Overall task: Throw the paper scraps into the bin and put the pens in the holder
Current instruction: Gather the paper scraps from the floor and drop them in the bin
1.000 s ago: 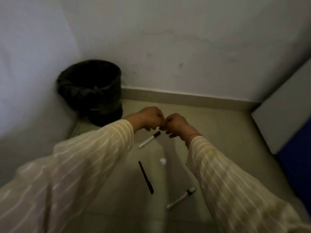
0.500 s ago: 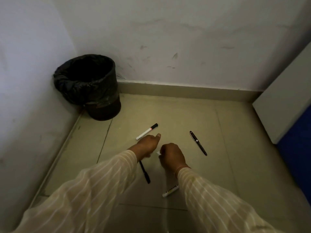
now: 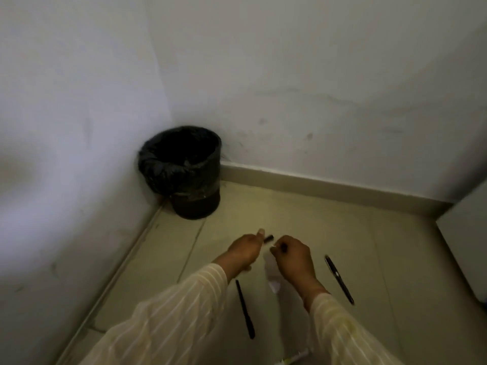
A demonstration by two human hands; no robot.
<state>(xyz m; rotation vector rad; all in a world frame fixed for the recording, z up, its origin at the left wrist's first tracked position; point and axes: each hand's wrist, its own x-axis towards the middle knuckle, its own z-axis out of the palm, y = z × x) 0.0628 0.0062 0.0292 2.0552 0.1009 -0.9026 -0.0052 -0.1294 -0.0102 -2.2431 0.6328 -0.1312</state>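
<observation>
A bin (image 3: 189, 185) lined with a black bag stands in the floor corner. My left hand (image 3: 243, 250) and my right hand (image 3: 293, 260) hover close together above the floor, fingers curled. A blurred white paper scrap (image 3: 271, 270) hangs between them, its top pinched at my right fingertips. What my left hand holds is hidden. A marker's black cap (image 3: 268, 238) shows just beyond my left thumb. One black pen (image 3: 245, 309) lies below my left hand, another black pen (image 3: 338, 279) right of my right hand. No pen holder is in view.
White walls meet at the corner behind the bin, with a skirting board (image 3: 316, 183) along the base. A grey cabinet (image 3: 466, 233) juts in at the right edge. A white marker's end (image 3: 296, 358) shows at the bottom edge.
The view has tilted up and back, so the bin now sits mid-frame. My hands stayed close together, and the scrap now hangs as a white strip from my right fingertips.
</observation>
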